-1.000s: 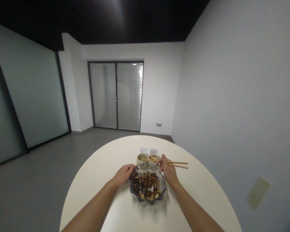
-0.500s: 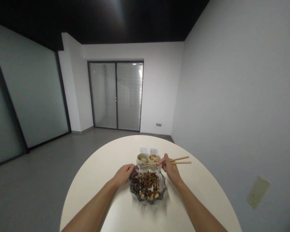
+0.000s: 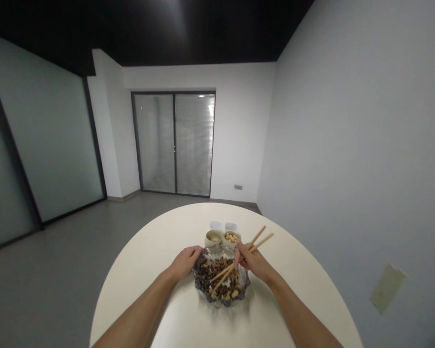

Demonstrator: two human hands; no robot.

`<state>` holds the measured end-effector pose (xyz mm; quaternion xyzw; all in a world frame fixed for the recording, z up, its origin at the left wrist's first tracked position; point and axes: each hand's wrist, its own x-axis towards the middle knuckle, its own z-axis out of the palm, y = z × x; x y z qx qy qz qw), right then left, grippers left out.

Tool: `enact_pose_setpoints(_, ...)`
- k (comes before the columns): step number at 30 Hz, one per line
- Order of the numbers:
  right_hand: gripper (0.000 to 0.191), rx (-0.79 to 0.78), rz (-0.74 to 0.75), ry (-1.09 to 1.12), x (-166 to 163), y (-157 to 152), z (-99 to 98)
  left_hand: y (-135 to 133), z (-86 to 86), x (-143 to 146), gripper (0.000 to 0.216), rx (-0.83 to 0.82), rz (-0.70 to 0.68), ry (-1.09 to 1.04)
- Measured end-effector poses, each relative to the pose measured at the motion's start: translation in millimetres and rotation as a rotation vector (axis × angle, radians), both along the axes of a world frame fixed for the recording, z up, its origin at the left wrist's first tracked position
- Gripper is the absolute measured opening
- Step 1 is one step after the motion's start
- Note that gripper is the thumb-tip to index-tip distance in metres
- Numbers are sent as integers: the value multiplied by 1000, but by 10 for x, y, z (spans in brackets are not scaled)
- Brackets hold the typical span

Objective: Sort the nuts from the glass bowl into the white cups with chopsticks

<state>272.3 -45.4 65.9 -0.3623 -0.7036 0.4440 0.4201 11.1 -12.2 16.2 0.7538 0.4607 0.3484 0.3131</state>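
Note:
A clear glass bowl (image 3: 227, 303) with a wavy rim holds a mix of dark seeds or nuts (image 3: 207, 276) and some paler nuts (image 3: 235, 293). At its left rim, my left hand (image 3: 184, 262) grips the edge with bent fingers. My right hand (image 3: 253, 262) is closed around a pair of wooden chopsticks (image 3: 264, 238) above the bowl's right side. Their tips point down into the mix near the middle; whether a piece is pinched between them is too small to tell. Just behind stands a small round cup (image 3: 231, 237) with pale nuts, partly hidden by my right hand.
Left of the nut cup stands a second small cup (image 3: 213, 237), its inside pale. Two small whitish containers (image 3: 216, 225) sit behind the cups. Everything rests on a round cream table (image 3: 148, 251), with a white wall (image 3: 348, 145) to the right.
My right hand has moved slightly left and tilted the chopsticks, bringing their tips from near the cups down into the glass bowl. My left hand stays at the rim.

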Motion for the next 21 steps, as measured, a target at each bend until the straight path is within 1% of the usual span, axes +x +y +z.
enact_pose_setpoints(7,79,-22,28,-57,-15,4,-67,14,-19,-1,53,8,-9,-3)
enact_pose_setpoints(16,77,-18,31,-56,-36,-34,-36,29,-35,-5,52,16,-6,3)
enact_pose_setpoints(21,78,-22,40,-52,-30,-9,-64,39,-47,-4,54,3,-14,4)
